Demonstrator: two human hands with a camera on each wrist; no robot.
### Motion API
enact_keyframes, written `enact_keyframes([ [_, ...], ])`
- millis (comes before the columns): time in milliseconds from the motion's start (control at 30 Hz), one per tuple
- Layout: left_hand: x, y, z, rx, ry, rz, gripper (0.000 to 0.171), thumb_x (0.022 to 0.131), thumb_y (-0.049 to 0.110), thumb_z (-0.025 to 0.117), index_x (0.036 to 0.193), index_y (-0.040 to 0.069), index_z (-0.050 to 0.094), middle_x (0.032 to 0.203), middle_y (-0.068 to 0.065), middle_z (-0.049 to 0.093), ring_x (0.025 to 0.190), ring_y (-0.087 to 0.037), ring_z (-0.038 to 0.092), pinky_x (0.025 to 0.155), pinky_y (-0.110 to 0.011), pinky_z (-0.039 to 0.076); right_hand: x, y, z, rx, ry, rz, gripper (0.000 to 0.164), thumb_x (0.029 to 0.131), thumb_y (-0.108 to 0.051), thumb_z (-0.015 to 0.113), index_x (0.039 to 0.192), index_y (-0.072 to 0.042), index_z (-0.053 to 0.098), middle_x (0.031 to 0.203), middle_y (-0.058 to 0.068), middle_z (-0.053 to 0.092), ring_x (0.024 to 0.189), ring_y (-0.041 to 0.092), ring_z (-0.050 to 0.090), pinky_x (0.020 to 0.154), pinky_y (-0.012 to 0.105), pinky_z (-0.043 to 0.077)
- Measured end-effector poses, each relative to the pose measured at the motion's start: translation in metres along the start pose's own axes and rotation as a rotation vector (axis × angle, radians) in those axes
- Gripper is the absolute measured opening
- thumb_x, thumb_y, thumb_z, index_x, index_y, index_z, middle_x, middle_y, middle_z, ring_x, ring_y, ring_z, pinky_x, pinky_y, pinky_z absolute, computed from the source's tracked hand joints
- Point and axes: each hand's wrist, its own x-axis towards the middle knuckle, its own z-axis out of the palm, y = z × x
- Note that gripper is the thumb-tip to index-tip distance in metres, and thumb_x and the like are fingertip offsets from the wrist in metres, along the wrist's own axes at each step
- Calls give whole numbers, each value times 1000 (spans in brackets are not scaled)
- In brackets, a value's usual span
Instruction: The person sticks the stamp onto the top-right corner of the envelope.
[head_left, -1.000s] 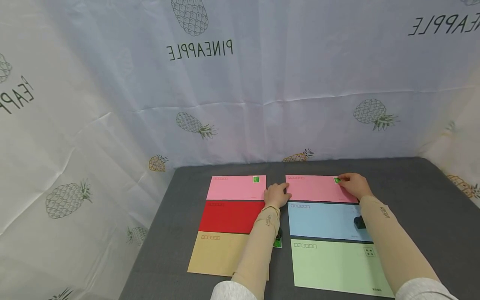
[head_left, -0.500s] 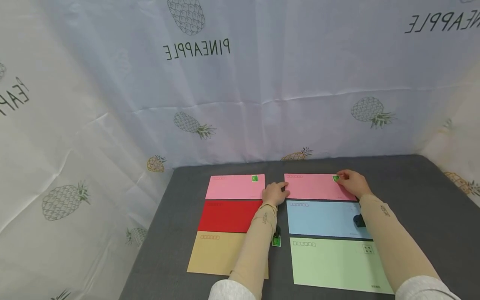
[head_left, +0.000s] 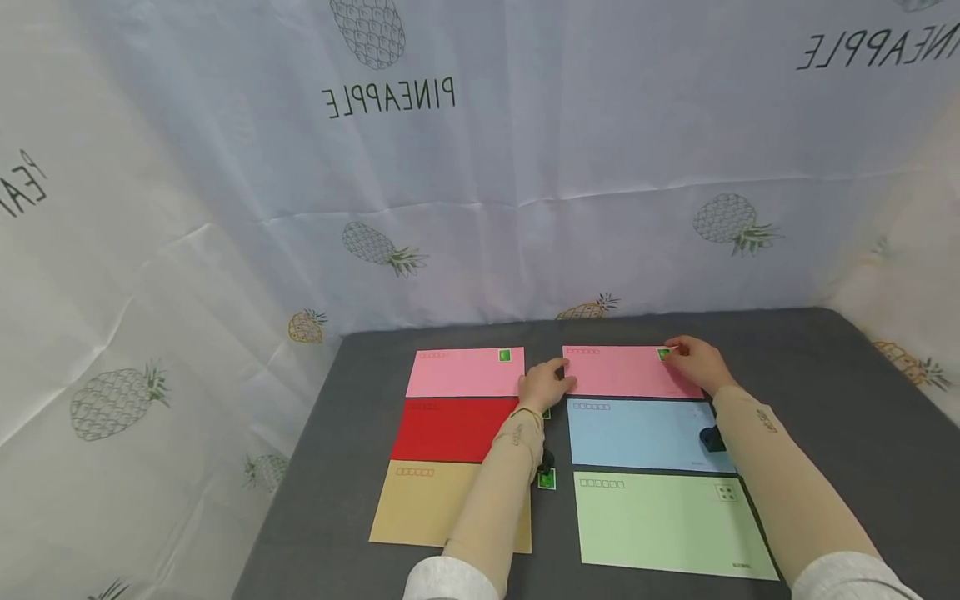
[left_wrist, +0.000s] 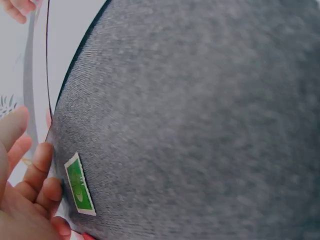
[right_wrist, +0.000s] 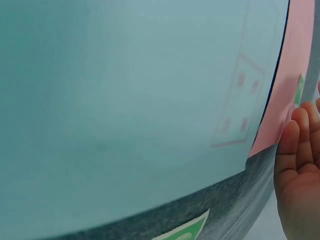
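Observation:
My left hand (head_left: 542, 385) rests between the two columns of envelopes, its spread thumb and index finger touching the left edge of the right-hand pink envelope (head_left: 618, 373). At that envelope's upper right corner lies a green stamp (head_left: 663, 354), with the thumb and index finger of my right hand (head_left: 699, 363) at its right side, pinching it. Part of the stamp is hidden by the fingertips. In the right wrist view the other fingers (right_wrist: 288, 137) of this hand extend beside the pink envelope. Another green stamp (left_wrist: 80, 185) lies on the grey cloth beside my left fingers.
Below the pink envelope lie a blue envelope (head_left: 637, 435) and a light green one (head_left: 660, 521). The left column has a stamped pink envelope (head_left: 457, 373), a red one (head_left: 442, 429) and a tan one (head_left: 420, 500). A loose stamp (head_left: 547, 479) sits between the columns.
The whole head view has shifted slightly left. Both hands stay at the right-hand pink envelope, and a bit more of the loose stamps between the columns shows beside my left arm.

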Motion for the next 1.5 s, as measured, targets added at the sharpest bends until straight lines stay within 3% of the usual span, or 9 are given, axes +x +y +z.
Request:
enact_keyframes([
  [133,-1,-3,1,-55,22,39,39,88,34,61,125,22,60,66,3,55,65,-8,47,68,-27,30,-4,-8,0,11,8,-28,43,96,-29,47,128,0,47,122,26,50,108,39,48,88,51,45],
  [367,-1,-6,-2,-105,15,107,41,88,37,62,125,20,59,62,4,50,59,-7,44,67,-27,28,-5,-19,3,82,-3,-78,47,97,-34,47,130,-2,46,121,23,51,108,36,48,93,53,41],
  [633,-13,-16,-17,-79,48,230,41,88,37,59,124,17,60,59,4,49,57,-8,44,64,-28,30,30,15,37,43,88,-144,59,86,-59,49,124,-15,54,110,10,57,98,26,51,82,44,46],
  [800,-20,-22,-28,-44,61,262,41,88,36,60,123,17,61,59,5,49,55,-7,42,60,-26,29,-7,-36,27,104,53,-200,52,90,-49,53,124,-9,55,112,15,58,99,29,52,74,37,47],
  [933,-23,-28,-36,-47,54,257,42,87,39,62,125,19,60,58,2,50,51,-8,41,58,-24,30,-34,-76,21,138,9,-251,45,92,-36,57,125,-5,54,113,17,58,98,29,52,77,34,46],
  [1200,-34,-44,-51,-40,53,229,45,87,39,62,127,21,58,63,1,51,57,-8,43,69,-31,31,-49,-108,37,163,-8,-314,41,90,-33,60,121,-7,58,105,12,60,91,23,54,73,27,45],
  [1500,-52,-78,-69,-59,86,215,46,84,38,65,126,19,59,66,3,49,63,-10,43,77,-36,31,-70,-135,51,172,2,-426,36,86,-28,66,117,-10,61,100,6,62,84,18,54,70,28,45],
])
